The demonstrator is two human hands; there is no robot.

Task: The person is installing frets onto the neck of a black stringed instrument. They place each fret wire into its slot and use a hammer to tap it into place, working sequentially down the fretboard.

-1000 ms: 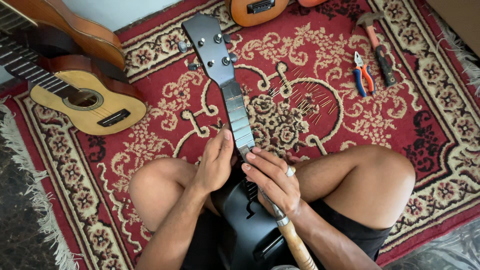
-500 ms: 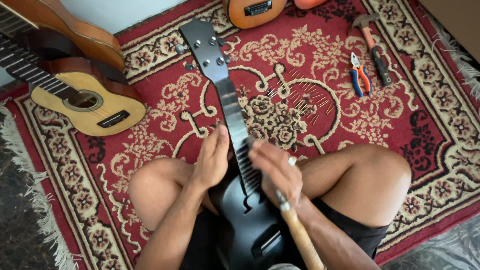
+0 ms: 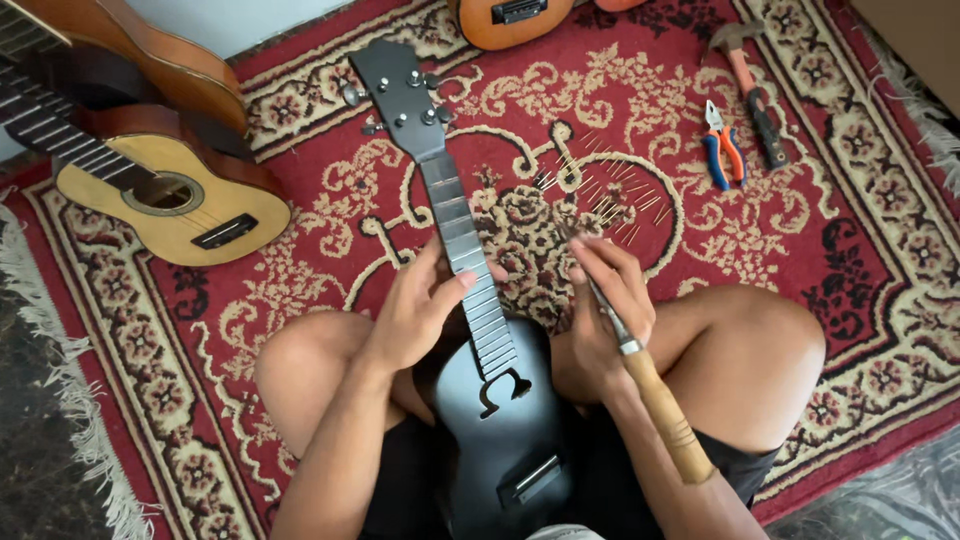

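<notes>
We see a black ukulele [image 3: 500,420] lying in the lap of a person seated cross-legged on a red patterned rug [image 3: 830,250], its neck pointing away toward the headstock [image 3: 398,95] near the top of the view. Left hand [image 3: 420,310] wraps the neck from the left, about midway, thumb laid across the frets, fingers closed on the neck. Right hand [image 3: 605,310] is clenched on a wooden-handled file [image 3: 640,375], metal shaft running up through the fist, wooden handle sticking out down toward the right thigh. The tip sits just beside the right edge of the fretboard; we can't tell if it touches. Body of the ukulele rests between the knees.

On the rug beyond the hands, a scatter of thin fret wire pieces [image 3: 600,195]. Upper right: pliers with red and blue grips [image 3: 722,145] and a hammer [image 3: 745,85] just beside them. Left side: a pale ukulele [image 3: 175,205] with a brown guitar body [image 3: 140,60] overlapping it. Top edge: an orange ukulele [image 3: 510,18], partly cut off.
</notes>
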